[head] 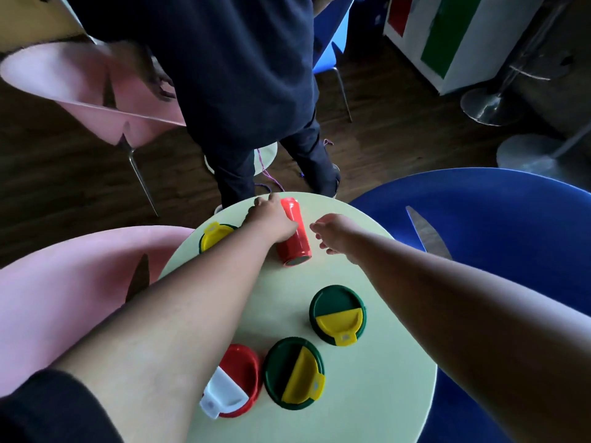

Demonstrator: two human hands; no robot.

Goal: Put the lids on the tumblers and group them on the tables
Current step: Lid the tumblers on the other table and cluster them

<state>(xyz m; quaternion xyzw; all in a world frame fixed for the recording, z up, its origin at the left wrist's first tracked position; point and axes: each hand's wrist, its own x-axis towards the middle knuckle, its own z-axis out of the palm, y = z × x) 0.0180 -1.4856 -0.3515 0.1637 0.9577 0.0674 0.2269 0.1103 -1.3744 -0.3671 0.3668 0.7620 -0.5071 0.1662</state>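
A red tumbler (295, 238) stands without a lid near the far edge of the round pale-green table (367, 378). My left hand (271, 219) is wrapped around its left side. Just right of it my right hand (332, 231) hovers with fingers apart and nothing in it. Three lidded tumblers stand on the table: a green one with a yellow flap (339, 314) at centre right, a second green one (294, 374) nearer me, and a red one with a white flap (236, 382) partly under my left forearm. Another green-and-yellow lidded tumbler (216, 236) shows at the left edge.
Another person in dark clothes (243, 75) stands just beyond the table's far edge. Pink chairs (64, 298) sit to the left, and a blue chair (495, 235) to the right. Metal stool bases (489, 105) rest on the dark wood floor at the far right.
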